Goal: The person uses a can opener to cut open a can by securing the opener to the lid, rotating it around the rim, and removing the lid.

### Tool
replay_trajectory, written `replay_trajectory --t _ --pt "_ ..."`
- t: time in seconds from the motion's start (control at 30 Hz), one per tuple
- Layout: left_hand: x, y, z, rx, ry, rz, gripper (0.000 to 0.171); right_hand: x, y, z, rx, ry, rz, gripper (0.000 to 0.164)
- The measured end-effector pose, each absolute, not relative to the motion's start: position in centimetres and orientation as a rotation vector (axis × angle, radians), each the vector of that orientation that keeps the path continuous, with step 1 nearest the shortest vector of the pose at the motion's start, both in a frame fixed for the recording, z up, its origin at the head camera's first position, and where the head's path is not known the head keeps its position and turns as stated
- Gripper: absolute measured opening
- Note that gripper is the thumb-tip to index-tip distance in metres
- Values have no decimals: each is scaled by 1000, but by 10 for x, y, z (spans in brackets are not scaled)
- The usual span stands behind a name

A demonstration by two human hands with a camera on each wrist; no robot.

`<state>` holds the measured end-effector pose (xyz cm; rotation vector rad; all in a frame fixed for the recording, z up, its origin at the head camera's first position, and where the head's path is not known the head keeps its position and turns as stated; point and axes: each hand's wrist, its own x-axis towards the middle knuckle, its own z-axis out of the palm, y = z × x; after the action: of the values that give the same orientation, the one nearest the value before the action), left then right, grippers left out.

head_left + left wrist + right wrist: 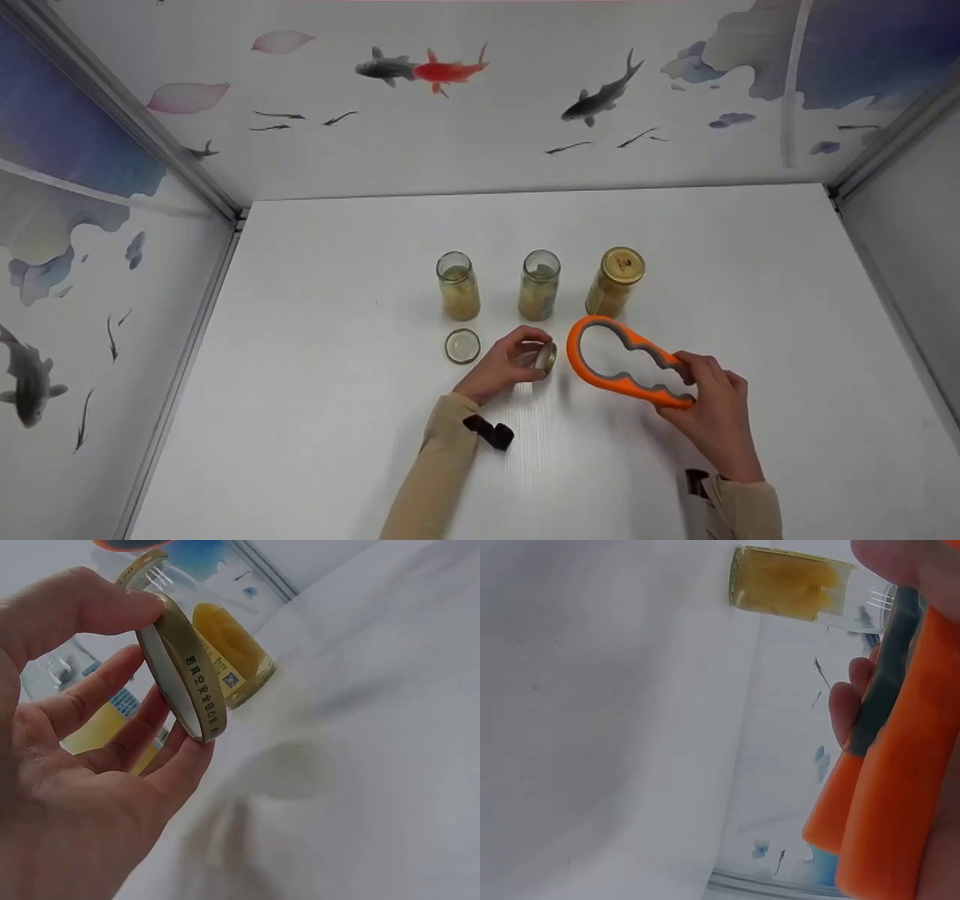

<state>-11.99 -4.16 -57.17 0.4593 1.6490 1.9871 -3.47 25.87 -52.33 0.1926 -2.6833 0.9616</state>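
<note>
Head view: over the white table [330, 322], the left hand [504, 366] pinches a gold jar lid [547, 360] near the middle open glass jar [538, 294]; the right hand [716, 416] grips an orange-and-gray jar opener [622, 385] near the lidded jar [619, 271]. A second lid [463, 346] lies near the left open jar [459, 292]. Left wrist view: thumb and fingertips span the gold lid's rim. Right wrist view: fingers wrap the opener's handles.

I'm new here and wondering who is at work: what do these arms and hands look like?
They're a person's: the left hand and right hand wear no gloves. Beige sleeves cover the forearms, with small black fittings near both wrists.
</note>
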Motion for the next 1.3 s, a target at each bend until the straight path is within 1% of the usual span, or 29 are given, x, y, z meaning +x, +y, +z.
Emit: replay_trajectory --t 0.33,0.57,0.97,1.3 --pt "-134 -38 -565 536 1969 1781 49 -28 261 -519 84 -2700 927 60" --pt "-139 -33 -565 706 2307 1498 46 -23 265 -521 65 -2738 967 62" --pt "-139 -19 -558 705 2479 1170 48 -21 266 -523 54 -2760 955 63" --pt "-139 -13 -563 746 2603 1003 47 -21 267 -528 51 -2762 961 63"
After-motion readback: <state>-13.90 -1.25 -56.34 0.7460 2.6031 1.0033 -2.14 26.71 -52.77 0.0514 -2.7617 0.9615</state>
